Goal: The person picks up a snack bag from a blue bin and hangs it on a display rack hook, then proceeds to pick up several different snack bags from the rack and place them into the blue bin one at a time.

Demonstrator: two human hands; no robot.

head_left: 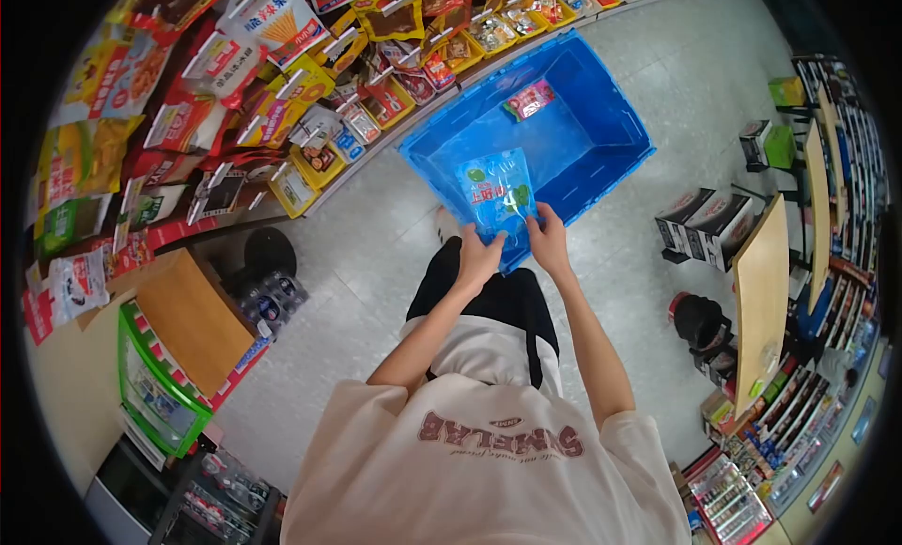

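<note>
A light-blue snack bag with green pictures and red lettering is held up over the near part of a blue plastic crate. My left hand grips the bag's lower left edge, its fingers closed on it. At the lower right corner, my right hand pinches the same bag. Inside the crate, near its far wall, lies a small pink and green packet. The bag hides part of the crate's near wall and floor.
Shelves of hanging snack bags and yellow trays run along the left and far side. A brown cardboard box and wrapped bottles stand at left. Black boxes and a wooden tabletop are on the right.
</note>
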